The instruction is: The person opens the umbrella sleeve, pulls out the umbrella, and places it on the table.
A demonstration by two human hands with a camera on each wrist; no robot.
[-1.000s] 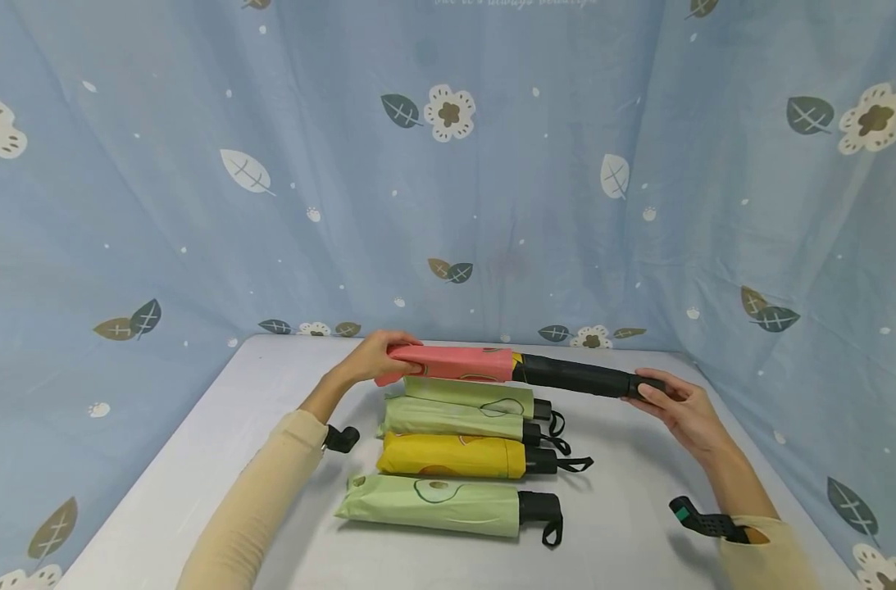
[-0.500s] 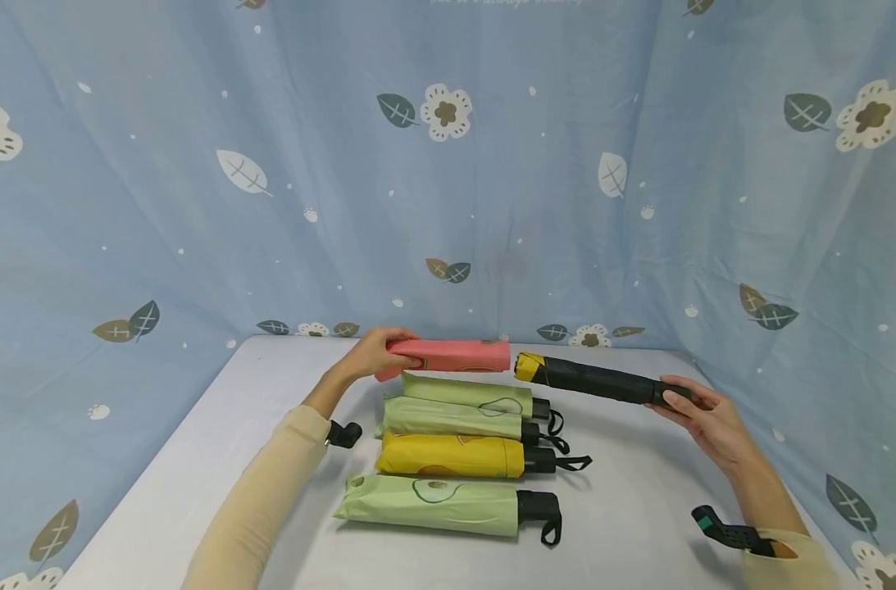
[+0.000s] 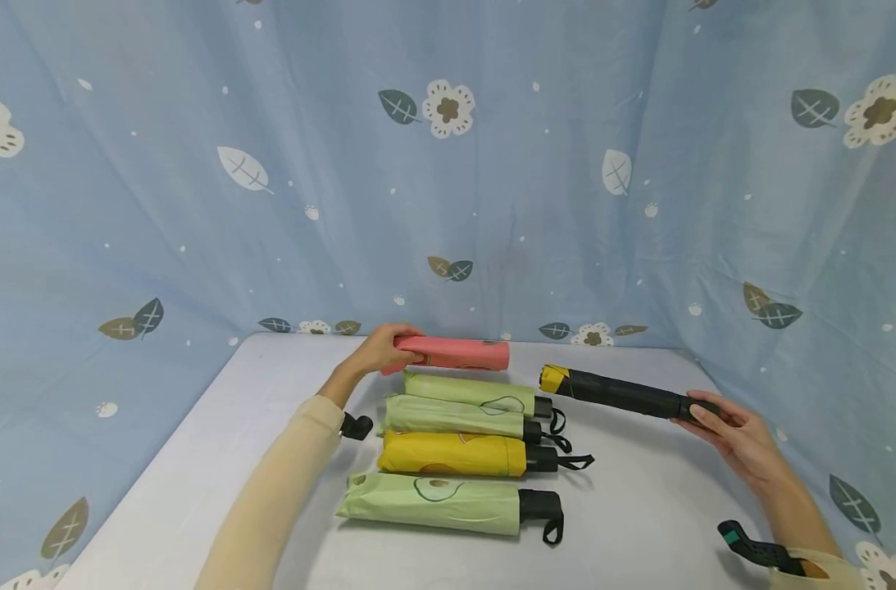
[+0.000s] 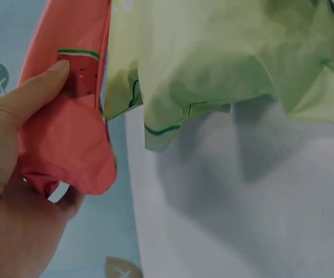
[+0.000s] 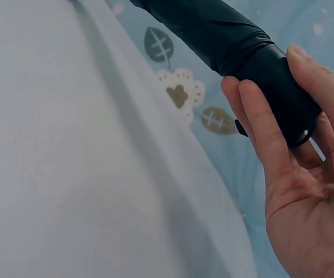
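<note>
My left hand (image 3: 383,350) pinches the closed end of a red umbrella sleeve (image 3: 462,354) with a watermelon print, held above the back of the table. In the left wrist view the thumb presses on the red fabric (image 4: 77,139) and fingers lie behind it. To the right, my right hand (image 3: 739,434) grips the handle of a black folded umbrella (image 3: 625,393) with a yellow tip, tilted slightly down toward the hand. A gap separates its tip from the sleeve's mouth. The right wrist view shows thumb and fingers around the black handle (image 5: 282,95).
Below the sleeve, several sleeved umbrellas lie in a row on the white table (image 3: 639,508): a green one (image 3: 470,391), another green one (image 3: 455,416), a yellow one (image 3: 451,455) and a nearer green one (image 3: 433,503). A blue patterned curtain (image 3: 329,246) surrounds the table.
The black umbrella has come out of the red sleeve and moved right and slightly down with my right hand. My left hand still holds the sleeve, nearly in place.
</note>
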